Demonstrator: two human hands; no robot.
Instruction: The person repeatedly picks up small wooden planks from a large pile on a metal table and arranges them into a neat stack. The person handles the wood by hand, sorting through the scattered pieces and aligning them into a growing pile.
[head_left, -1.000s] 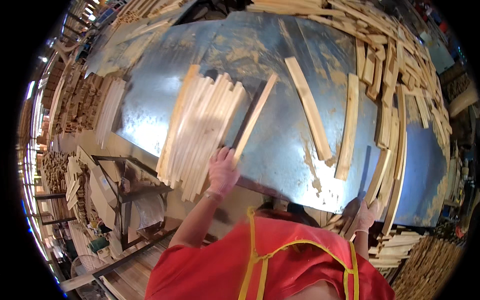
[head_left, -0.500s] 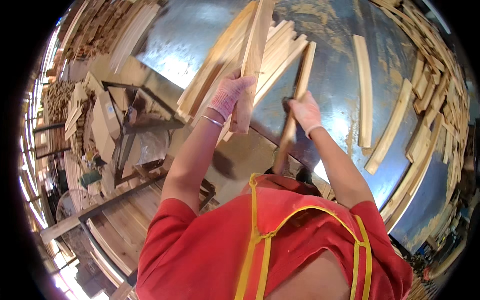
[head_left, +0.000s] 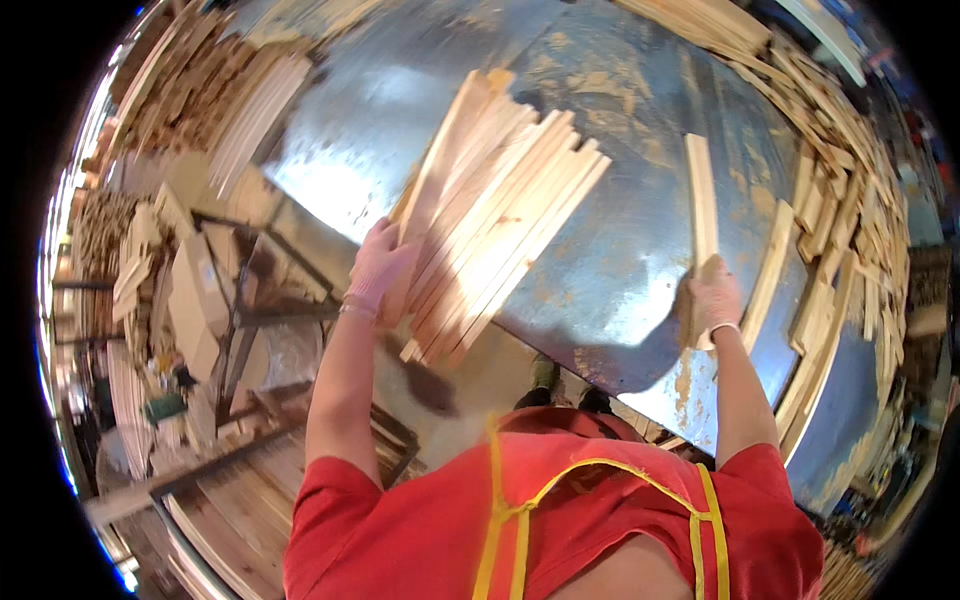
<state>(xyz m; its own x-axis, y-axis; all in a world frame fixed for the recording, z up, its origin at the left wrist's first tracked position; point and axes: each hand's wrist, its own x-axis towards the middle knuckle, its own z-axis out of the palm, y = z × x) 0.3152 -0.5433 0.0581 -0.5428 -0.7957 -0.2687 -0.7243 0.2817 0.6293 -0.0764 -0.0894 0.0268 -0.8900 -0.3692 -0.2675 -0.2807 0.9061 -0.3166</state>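
My left hand [head_left: 380, 262], in a pale pinkish work glove, is closed round the near end of a wooden board [head_left: 440, 165]. That board slants along the left side of a fanned stack of pale wooden strips [head_left: 510, 215], whose near ends overhang the edge of a blue metal table [head_left: 610, 260]. Over on the right, my gloved right hand [head_left: 716, 298] grips the near part of a single wooden strip [head_left: 701, 190] on the table. Its fingers are partly blurred. A second loose strip [head_left: 768, 270] lies just right of that hand.
Piled wood offcuts [head_left: 830, 215] line the table's right side. Sawdust patches [head_left: 585, 85] mark its surface. Left of me stand a dark metal frame [head_left: 235, 330] with cardboard, a rack of boards [head_left: 235, 500], and stacked timber [head_left: 190, 90] farther back.
My right hand has left the strip beside the stack and moved right onto a separate strip. My left hand has moved left and down, bringing its board against the stack's left side.
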